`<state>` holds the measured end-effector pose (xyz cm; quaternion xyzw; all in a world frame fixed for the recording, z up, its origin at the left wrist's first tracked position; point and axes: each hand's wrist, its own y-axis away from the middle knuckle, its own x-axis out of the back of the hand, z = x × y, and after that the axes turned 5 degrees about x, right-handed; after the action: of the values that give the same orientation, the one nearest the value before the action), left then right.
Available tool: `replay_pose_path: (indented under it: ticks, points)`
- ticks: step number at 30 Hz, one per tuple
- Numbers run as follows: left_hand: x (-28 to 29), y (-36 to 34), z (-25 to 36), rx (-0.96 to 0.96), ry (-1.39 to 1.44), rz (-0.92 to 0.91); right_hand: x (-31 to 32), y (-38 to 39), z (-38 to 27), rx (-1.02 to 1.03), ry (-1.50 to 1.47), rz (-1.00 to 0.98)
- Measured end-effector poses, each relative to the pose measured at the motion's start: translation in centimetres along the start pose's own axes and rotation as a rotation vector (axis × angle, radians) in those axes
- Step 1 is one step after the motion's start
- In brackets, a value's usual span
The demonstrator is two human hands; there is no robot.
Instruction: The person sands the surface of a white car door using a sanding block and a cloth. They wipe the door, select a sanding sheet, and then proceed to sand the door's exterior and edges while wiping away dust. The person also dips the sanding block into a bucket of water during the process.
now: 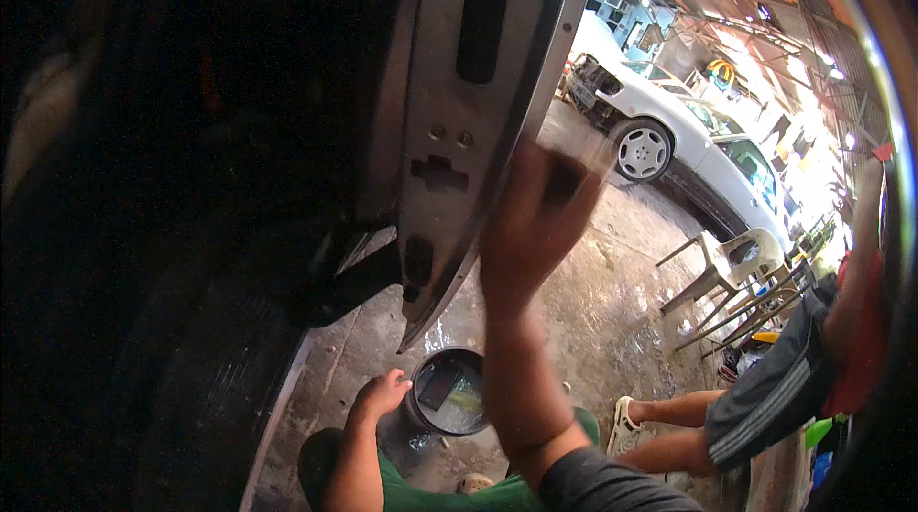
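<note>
A grey metal car door (449, 130), standing on edge with slots and holes in its end face, fills the upper middle. Beside its outer edge is my right hand (535, 216), raised and smeared by motion. Something dark shows between its thumb and fingers, too blurred to name. Lower down, my left hand (384, 392) is by the left rim of a round black bucket (413, 413), fingers curled together and nothing visible in them. Whether it touches the rim I cannot tell. Water and a dark flat rectangular piece (439, 386) are in the bucket.
Deep shadow covers the left side. At right, a person in dark shorts (770, 397) and pale clogs stands close by. Behind are a plastic chair (732, 263) and a white car (688, 130) with its front stripped. The concrete floor (602, 321) is wet in patches.
</note>
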<state>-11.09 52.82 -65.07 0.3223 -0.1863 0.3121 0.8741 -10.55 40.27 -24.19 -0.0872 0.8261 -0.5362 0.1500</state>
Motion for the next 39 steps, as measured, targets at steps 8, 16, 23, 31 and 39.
replay_pose_path:
  ticks: [8, 16, 23, 31, 39]
  points:
    - [-1.9, 0.9, 3.6, -0.062, -0.108, -0.086, 0.9, -1.9, 0.8, 0.064, -0.047, 0.056]
    - [0.7, 2.8, 3.4, 0.007, -0.001, -0.070, 8.1, 23.4, 9.1, -0.039, 0.023, -0.193]
    - [0.1, 2.3, 1.1, -0.028, 0.005, -0.012, 0.3, -4.1, -0.1, 0.261, 0.160, -0.001]
    - [0.4, 3.0, 2.2, -0.015, -0.053, 0.024, 2.9, 5.3, 3.3, 0.046, 0.102, 0.019]
    - [0.5, 3.1, 1.5, 0.026, -0.152, 0.012, 10.3, 30.4, 9.8, -0.121, 0.135, -0.430]
